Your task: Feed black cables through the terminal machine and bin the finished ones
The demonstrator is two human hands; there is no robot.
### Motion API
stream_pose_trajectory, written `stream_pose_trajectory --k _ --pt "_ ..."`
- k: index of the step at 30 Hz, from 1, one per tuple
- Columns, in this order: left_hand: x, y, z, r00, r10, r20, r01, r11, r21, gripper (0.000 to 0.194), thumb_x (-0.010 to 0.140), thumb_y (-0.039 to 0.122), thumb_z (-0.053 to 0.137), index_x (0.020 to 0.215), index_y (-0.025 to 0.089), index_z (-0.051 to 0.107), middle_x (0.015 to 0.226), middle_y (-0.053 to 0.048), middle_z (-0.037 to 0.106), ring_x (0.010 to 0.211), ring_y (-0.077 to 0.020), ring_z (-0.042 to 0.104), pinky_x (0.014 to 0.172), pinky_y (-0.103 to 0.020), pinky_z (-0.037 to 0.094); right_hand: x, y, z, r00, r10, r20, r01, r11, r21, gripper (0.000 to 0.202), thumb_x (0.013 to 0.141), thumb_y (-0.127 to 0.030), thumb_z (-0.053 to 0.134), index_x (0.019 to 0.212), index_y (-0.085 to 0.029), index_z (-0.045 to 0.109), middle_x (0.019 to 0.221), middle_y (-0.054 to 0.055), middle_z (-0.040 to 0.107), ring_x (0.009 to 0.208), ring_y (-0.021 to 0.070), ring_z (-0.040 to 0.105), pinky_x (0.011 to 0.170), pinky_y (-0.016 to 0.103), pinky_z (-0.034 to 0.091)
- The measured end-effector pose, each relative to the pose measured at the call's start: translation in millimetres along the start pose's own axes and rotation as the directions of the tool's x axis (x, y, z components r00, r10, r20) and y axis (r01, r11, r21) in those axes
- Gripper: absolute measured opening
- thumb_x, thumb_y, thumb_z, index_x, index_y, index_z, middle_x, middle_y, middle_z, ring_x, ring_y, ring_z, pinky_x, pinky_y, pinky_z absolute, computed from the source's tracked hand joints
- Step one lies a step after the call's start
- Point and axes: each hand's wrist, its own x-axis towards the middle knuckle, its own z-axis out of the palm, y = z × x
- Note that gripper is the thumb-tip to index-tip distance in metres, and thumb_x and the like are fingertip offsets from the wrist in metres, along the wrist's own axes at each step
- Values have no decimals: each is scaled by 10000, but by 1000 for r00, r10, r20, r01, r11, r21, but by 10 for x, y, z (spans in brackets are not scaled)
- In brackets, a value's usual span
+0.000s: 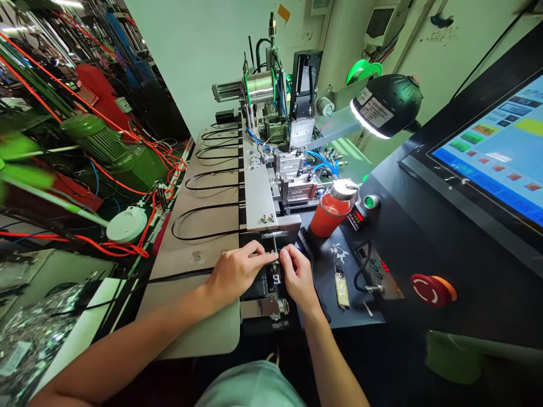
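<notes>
- The left hand (pixel 240 270) has its fingers folded and its forefinger stretched forward; whether it grips anything cannot be told.
- The right hand (pixel 297 276) has thumb and forefinger pinched close together; what lies between them is too small to make out.
- Fingertips of both hands nearly meet at a narrow metal fixture (pixel 275 242), slim and silvery, at the near end of the machine's rail.
- A black cable (pixel 180 277), thin and matt, runs across the tan surface (pixel 190 336) to the left wrist.
- Beyond it, more cables lie in flat loops (pixel 173 229), their ends toward the long metal plate (pixel 259 195).
- Right of the hands, small silvery pieces (pixel 339 252) and a yellowish packet (pixel 341 290) lie on the dark surface (pixel 316 314), near a bottle (pixel 326 217) of orange-red contents.
- Farther right are a red push button (pixel 433 290) and a lit screen (pixel 496 147).
- A lit lamp (pixel 392 102) and a spool (pixel 260 87) of silvery wire stand toward the pale wall (pixel 190 51).
- Far left, a green motor (pixel 91 138) sits among orange cords (pixel 163 150).
</notes>
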Motion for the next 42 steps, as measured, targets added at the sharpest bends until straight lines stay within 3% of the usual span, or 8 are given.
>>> stream_pose_trajectory --k 4,7,11,14,17,21,25,42 --pt "17 60 -41 989 140 49 -148 962 231 355 955 132 391 1129 276 664 881 -15 646 672 -108 576 535 -194 375 -2 16 11 1000 18 -10 -18 999 30 332 965 -366 428 678 -208 374 625 -56 321 563 103 302 513 235 270" --pt "48 107 -84 976 184 119 -210 938 274 343 948 112 376 1144 195 644 866 -53 641 693 -132 571 544 -205 408 -9 49 -2 999 38 -16 -37 998 43 336 962 -376 439 678 -206 381 631 -55 335 575 104 314 524 233 286" --pt "22 50 -96 987 139 79 -148 981 122 330 937 115 398 1139 229 632 925 -36 637 724 -115 598 603 -198 452 -41 26 -94 995 42 -93 -49 996 -81 331 985 -353 385 694 -201 425 634 -44 396 578 111 383 544 238 332" --pt "-10 -23 -81 999 14 30 -15 1000 18 236 954 201 426 1050 213 642 952 -21 639 762 -116 624 667 -210 475 -83 -47 -165 990 -100 -96 70 958 -277 232 982 -267 386 899 -184 586 826 31 583 761 157 541 704 283 433" --pt "-14 -45 -71 996 -61 59 59 998 37 216 960 247 429 957 185 636 924 -26 634 761 -135 630 666 -228 473 -134 -100 -187 963 -271 5 252 889 -383 251 952 -167 402 1065 -198 624 1006 85 628 936 202 568 821 349 463" --pt "-6 -24 -64 994 -63 91 54 995 89 218 963 245 422 937 190 631 918 -22 624 740 -132 627 641 -228 458 -202 -122 -195 935 -354 -17 306 829 -468 252 924 -111 423 996 -197 649 920 76 637 870 207 567 764 359 482" --pt "-8 -19 -64 994 -55 89 45 993 106 212 961 239 423 927 190 626 918 -18 620 732 -135 627 631 -236 451 -231 -154 -205 922 -378 -88 299 836 -459 231 918 -108 440 969 -189 650 896 71 623 847 198 577 747 346 489" --pt "0 -24 -66 992 -70 104 58 992 115 199 964 250 419 938 206 611 923 -7 619 748 -147 640 628 -250 464 -220 -193 -173 915 -397 -68 330 836 -439 245 931 -109 433 968 -194 660 896 65 636 849 189 594 746 328 500"
